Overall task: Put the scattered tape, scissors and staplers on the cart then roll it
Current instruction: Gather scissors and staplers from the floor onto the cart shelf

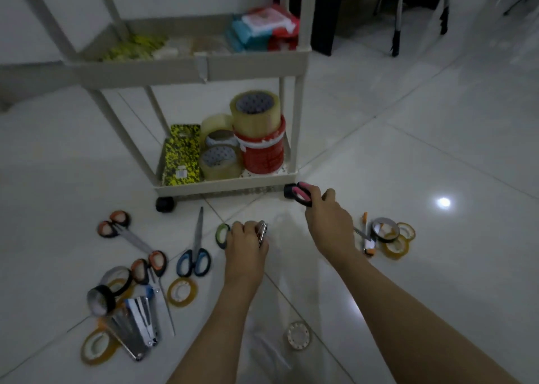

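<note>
Right hand (326, 223): you are gripping the pink-handled scissors (302, 193) by the handle, just near the cart (233, 187) base.
Left hand (248, 242): you are curling your fingers round a metal stapler (262, 232), beside green-handled scissors (222, 235) on the floor.
Scissors: probably stiff and light, blades sharp — you are better off taking them at the loops.
Tape rolls (182, 292): likely light and prone to rolling — pinch through the core.
Staplers (140, 322): probably heavier, hinged; clasp the closed body.
Still scattered: blue-handled scissors (194, 259) and orange-handled scissors (115, 223) at left, small rolls (396, 243) at right.
Cart: the bottom shelf is holding big tape rolls (255, 112) already.
</note>
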